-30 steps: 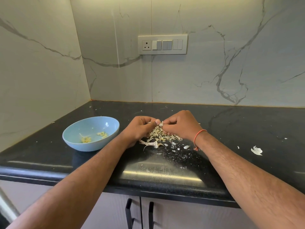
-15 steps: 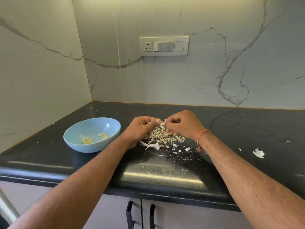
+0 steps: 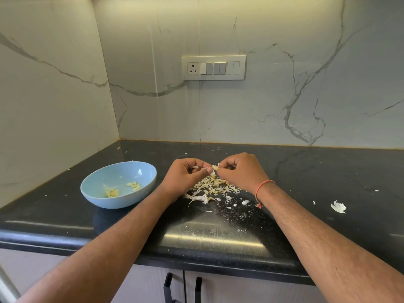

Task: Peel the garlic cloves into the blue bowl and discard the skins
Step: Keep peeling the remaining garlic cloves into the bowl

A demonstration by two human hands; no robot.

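Both hands meet above the black surface (image 3: pixel 218 237), the left hand (image 3: pixel 185 176) and right hand (image 3: pixel 238 171) each with its grip pinching one garlic clove (image 3: pixel 215 167) between them. Loose skins (image 3: pixel 213 188) lie directly beneath. The blue bowl (image 3: pixel 96 193), holding peeled cloves (image 3: pixel 133 185), sits left.

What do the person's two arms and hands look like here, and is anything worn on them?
Both forearms are bare, with no sleeves in view, and show dark hair. The left hand wears nothing that can be seen: no ring, watch or glove. The right hand also has no glove; at its wrist sits a thin orange-red thread bracelet, with a short knotted end hanging down.
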